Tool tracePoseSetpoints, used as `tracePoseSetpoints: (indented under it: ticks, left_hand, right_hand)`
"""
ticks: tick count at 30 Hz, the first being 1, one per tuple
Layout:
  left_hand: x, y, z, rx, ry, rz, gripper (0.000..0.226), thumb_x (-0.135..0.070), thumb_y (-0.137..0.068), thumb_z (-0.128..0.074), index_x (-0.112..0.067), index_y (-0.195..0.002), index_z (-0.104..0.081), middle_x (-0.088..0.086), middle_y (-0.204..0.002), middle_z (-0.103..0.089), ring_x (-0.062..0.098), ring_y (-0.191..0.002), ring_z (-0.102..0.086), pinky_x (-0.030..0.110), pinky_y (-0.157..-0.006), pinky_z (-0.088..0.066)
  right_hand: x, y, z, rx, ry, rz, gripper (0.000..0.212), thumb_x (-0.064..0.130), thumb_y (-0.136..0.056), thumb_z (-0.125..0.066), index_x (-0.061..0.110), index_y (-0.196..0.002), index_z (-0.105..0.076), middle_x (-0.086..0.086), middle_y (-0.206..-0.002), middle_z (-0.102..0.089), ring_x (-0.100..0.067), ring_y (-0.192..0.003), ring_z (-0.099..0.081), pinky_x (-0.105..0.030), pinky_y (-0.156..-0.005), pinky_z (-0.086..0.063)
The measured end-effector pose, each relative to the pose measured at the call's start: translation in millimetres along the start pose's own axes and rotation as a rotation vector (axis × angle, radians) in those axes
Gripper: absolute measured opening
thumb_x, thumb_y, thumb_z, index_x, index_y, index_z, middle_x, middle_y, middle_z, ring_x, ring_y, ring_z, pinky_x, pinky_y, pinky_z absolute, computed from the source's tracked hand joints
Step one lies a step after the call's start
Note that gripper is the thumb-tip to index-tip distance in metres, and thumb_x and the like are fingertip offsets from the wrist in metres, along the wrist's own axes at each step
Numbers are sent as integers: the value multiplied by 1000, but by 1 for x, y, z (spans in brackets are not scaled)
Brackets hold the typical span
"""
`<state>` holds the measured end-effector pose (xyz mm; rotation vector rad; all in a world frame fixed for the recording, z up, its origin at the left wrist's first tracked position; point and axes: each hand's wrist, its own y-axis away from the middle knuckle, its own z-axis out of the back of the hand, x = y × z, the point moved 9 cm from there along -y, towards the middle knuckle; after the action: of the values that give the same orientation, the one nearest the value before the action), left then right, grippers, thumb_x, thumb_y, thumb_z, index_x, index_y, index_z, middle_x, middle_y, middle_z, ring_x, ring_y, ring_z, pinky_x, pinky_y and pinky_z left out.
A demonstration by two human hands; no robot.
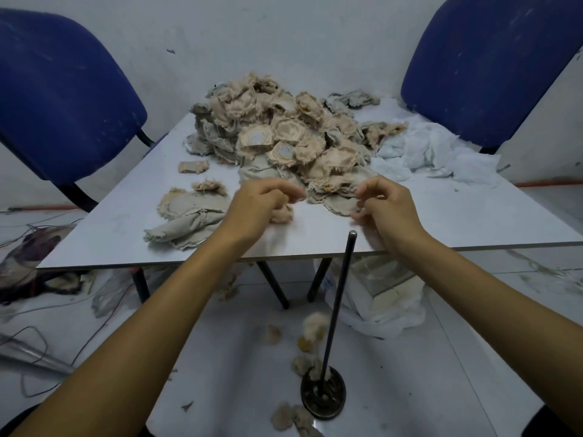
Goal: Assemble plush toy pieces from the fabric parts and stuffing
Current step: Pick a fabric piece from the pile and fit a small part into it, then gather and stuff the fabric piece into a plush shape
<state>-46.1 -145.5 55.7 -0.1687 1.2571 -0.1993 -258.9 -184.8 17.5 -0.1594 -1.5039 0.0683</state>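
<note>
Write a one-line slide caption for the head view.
Both hands, left and right, work a small beige fabric piece before the heaped fabric pile on the white table.

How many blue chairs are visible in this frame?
2. One blue chair stands at the table's far left corner; the other blue chair at its far right corner. Both are cut off by the frame edges; none other shows.

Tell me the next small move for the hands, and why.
Probably draw one fabric piece from the near edge of the pile toward the table's front edge. Both hands hover just short of it: the left hand curls over a small fuzzy piece, while what the right hand holds is unclear.
</note>
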Motion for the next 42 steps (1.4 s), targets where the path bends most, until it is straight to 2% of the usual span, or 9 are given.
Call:
tracePoseSetpoints:
  ticks: [4,8,11,17,21,27,32,38,42]
  left_hand:
    - [3,1,25,-171,-292,-89,34,-2,-86,-52,-30,-83,-71,-13,-93,-70,-2,-88,-62,23,-78,-48]
    - [10,4,0,-56,-475,-142,23,-4,-86,-61,-22,-95,-72,-2,-102,-65,14,-97,-60,30,-86,-48]
    - [10,4,-23,55,-650,-201,30,-8,-90,-55,-22,-114,-68,0,-116,-58,17,-109,-53,23,-85,-36]
    - [18,-1,-55,216,-731,-139,70,-25,-92,-56,-41,-152,-24,5,-144,-44,27,-130,-43,48,-107,-37]
    - [3,-16,-62,159,-252,-118,67,-15,-93,-63,-33,-150,-34,0,-147,-46,16,-131,-48,37,-108,-42]
    - [0,-44,-58,41,237,3,81,6,-89,-60,-48,-141,-29,5,-131,-50,18,-120,-56,23,-74,-53]
    - [12,-47,-70,110,81,82,39,3,-91,-56,-19,-123,-61,2,-127,-59,18,-124,-52,24,-101,-46]
    - [17,-47,-61,14,136,113,24,7,-91,-55,-13,-104,-58,6,-111,-59,17,-104,-57,17,-78,-50]
    - [22,-46,-59,43,182,129,34,-10,-93,-64,-26,-120,-53,3,-120,-58,17,-107,-60,22,-81,-51]
  right_hand:
    - [5,1,-7,-24,399,171,36,-8,-83,-49,24,-76,-63,-9,-95,-62,-23,-82,-63,-34,-77,-51]
    - [4,11,-47,95,1003,424,27,8,-89,-58,15,-114,-64,-8,-117,-61,-31,-113,-49,-36,-95,-36]
    - [4,10,-46,61,1057,382,38,2,-87,-57,17,-121,-61,-9,-117,-62,-35,-113,-49,-44,-91,-44]
    - [19,8,-34,152,488,251,42,-17,-85,-43,18,-99,-60,1,-88,-60,-12,-82,-55,-22,-71,-42]
    - [17,0,-28,224,-193,-3,47,-25,-90,-36,15,-108,-54,-17,-109,-59,-26,-99,-62,-38,-81,-56]
    - [2,-11,-26,209,-935,-416,38,0,-100,-33,20,-124,-55,-26,-133,-53,-41,-111,-59,-41,-72,-60]
    - [-13,-23,-4,179,-273,-353,40,59,-93,-53,23,-109,-63,-16,-114,-71,-27,-101,-69,-44,-84,-57]
    - [20,-14,-1,225,312,175,28,29,-81,-77,10,-79,-56,0,-68,-59,-11,-62,-51,-31,-60,-40]
    - [36,-4,6,198,225,375,38,12,-87,-72,10,-70,-39,-2,-60,-49,-28,-60,-60,-35,-58,-44]
